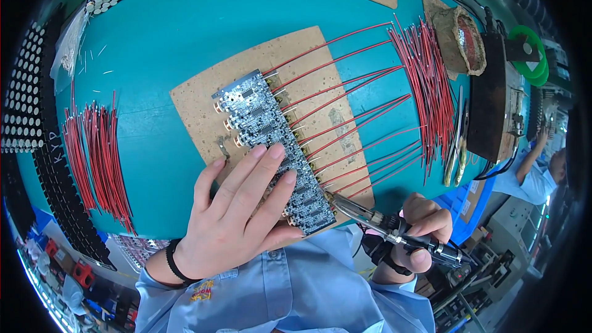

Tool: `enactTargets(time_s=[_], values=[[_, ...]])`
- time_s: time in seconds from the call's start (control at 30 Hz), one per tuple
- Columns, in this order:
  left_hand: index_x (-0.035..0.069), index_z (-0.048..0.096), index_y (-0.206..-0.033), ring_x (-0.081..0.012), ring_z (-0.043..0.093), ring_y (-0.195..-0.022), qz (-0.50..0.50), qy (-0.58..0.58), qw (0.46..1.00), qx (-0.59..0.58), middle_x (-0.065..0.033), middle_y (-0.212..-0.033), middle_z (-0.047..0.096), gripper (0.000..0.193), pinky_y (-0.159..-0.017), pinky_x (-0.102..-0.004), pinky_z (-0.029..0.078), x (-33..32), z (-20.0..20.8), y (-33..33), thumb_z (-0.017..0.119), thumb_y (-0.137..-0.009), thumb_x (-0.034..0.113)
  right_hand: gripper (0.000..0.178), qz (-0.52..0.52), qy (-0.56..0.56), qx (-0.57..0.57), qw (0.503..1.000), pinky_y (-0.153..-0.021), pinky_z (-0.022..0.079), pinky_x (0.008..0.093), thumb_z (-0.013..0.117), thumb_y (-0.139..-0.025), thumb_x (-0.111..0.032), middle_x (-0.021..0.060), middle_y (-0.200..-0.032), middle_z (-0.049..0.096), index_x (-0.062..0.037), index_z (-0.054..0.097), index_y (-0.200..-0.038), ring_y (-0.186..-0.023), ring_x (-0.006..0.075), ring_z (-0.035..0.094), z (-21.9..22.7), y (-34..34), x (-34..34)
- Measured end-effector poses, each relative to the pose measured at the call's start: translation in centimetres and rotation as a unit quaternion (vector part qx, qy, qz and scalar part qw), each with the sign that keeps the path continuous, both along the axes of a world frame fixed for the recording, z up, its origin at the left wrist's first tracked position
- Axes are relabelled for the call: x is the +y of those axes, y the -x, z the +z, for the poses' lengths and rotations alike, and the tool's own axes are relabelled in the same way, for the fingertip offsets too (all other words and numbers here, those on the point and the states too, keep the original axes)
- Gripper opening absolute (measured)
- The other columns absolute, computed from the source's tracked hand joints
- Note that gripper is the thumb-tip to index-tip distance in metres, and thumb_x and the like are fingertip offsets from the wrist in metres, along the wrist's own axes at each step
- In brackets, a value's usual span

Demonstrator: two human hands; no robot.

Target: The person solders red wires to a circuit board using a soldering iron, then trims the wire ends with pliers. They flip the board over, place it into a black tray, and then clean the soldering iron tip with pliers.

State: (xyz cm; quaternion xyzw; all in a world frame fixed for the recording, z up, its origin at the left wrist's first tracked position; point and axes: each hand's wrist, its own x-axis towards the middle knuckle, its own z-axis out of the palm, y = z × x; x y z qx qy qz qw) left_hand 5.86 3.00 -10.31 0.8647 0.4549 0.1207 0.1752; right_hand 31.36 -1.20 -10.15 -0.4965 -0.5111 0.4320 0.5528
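A long strip of circuit boards [265,120], crowded with small components, lies at a slant on a brown fibreboard sheet [209,95]. My left hand [240,203] rests on it with fingers spread, thumb near its lower end. Several red wires [345,89] run from the strip's right edge toward a pile of red wires [428,95] on the right. In my right hand [425,219] is a soldering iron [376,217], gripped by its dark handle. Its tip reaches the strip's right edge near the lower end; whether it touches a joint is too small to tell.
Another bundle of red wires [102,160] lies on the green mat at left. Tweezers [455,132], a brown cup [459,40], a dark box [493,105] and a green spool [530,55] stand at right. A blue bin [472,206] sits below; a co-worker [533,179] is beyond.
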Motion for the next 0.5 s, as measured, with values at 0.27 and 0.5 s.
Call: enactTargets(time_s=[0.27, 0.5], values=[[0.012, 0.056, -0.114, -0.0205, 0.043, -0.122, 0.002, 0.006, 1.0, -0.001, -0.009, -0.132, 0.045, 0.052, -0.097, -0.0434, 0.03, -0.01, 0.03, 0.01, 0.054, -0.079, 0.051, 0.039, -0.005, -0.001, -0.005, 1.0, -0.049, 0.024, 0.0278, 0.07, -0.067, -0.039, 0.0002, -0.056, 0.039, -0.0076, 0.047, -0.071, -0.05, 0.0123, 0.034, 0.15, 0.15, 0.15], [0.012, 0.055, -0.115, -0.0204, 0.043, -0.122, 0.001, 0.005, 1.0, -0.004, -0.009, -0.132, 0.045, 0.053, -0.096, -0.0434, 0.03, 0.05, 0.1, 0.06, 0.054, -0.079, 0.051, 0.042, -0.007, -0.018, 0.03, 0.999, -0.052, 0.023, 0.0286, 0.068, -0.067, -0.042, 0.0001, -0.061, 0.037, -0.0081, 0.044, -0.075, -0.053, 0.0122, 0.033, 0.33, 0.34, 0.06]])
